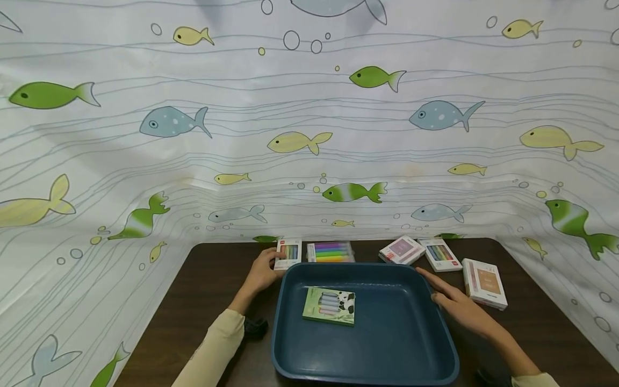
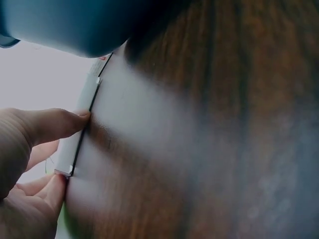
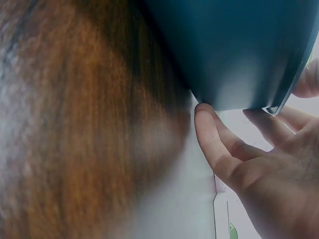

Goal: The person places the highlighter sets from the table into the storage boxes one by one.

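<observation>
My left hand (image 1: pixel 261 273) is at the far left corner of the blue tray (image 1: pixel 387 349). It grips a flat white box (image 1: pixel 290 259) with coloured sticks shown on its front; the left wrist view has the thumb (image 2: pixel 60 123) and fingers on the edges of the white box (image 2: pixel 79 134). At the tray's far right corner, my right hand (image 1: pixel 461 309) holds the rim and outer wall. Fingers meet the outside of the tray (image 3: pixel 234 64) in the right wrist view, with the thumb by the rim. A green box with a panda picture (image 1: pixel 329 306) lies inside the tray.
Behind the tray lies a clear pack of bright coloured pens (image 1: pixel 331 252). To the right are a pink-fronted box (image 1: pixel 402 250), another white box (image 1: pixel 441 255) and a brown-fronted box (image 1: pixel 485 283). A fish-print sheet (image 1: pixel 300 107) rises behind the dark table (image 1: pixel 193 322).
</observation>
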`<control>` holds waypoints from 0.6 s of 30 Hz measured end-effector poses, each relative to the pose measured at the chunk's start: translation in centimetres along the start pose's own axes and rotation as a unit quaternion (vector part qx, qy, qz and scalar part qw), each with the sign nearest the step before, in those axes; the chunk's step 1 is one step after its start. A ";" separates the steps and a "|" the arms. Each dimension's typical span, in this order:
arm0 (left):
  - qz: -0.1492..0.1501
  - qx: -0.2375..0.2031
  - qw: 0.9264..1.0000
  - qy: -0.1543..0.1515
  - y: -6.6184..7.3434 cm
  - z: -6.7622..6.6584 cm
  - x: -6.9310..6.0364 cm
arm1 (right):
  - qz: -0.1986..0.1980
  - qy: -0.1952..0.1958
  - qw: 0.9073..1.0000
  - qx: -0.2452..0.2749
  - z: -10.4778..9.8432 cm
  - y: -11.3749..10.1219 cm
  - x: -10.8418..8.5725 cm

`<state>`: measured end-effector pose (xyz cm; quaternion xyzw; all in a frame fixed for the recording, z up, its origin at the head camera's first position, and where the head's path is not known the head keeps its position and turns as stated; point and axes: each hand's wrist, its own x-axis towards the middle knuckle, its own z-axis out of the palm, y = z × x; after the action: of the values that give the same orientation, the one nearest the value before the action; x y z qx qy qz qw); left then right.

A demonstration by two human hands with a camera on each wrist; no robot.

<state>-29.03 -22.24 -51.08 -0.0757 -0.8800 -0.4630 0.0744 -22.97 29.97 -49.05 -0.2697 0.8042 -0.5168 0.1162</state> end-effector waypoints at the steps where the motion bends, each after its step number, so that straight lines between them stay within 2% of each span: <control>1: 0.000 0.002 1.000 0.002 0.0 0.0 0.0 | 0.000 0.000 1.000 -0.001 0.0 0.0 0.0; 8: 0.010 0.017 1.000 0.010 -0.1 0.1 0.1 | -0.001 -0.001 1.000 -0.010 0.0 0.2 0.1; 18: 0.009 0.024 0.999 0.024 -0.1 0.1 0.0 | 0.005 0.006 1.000 -0.014 0.0 0.1 0.1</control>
<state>-29.05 -22.17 -51.21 -0.0710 -0.8879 -0.4430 0.1020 -23.06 30.00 -49.12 -0.2647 0.8134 -0.5062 0.1101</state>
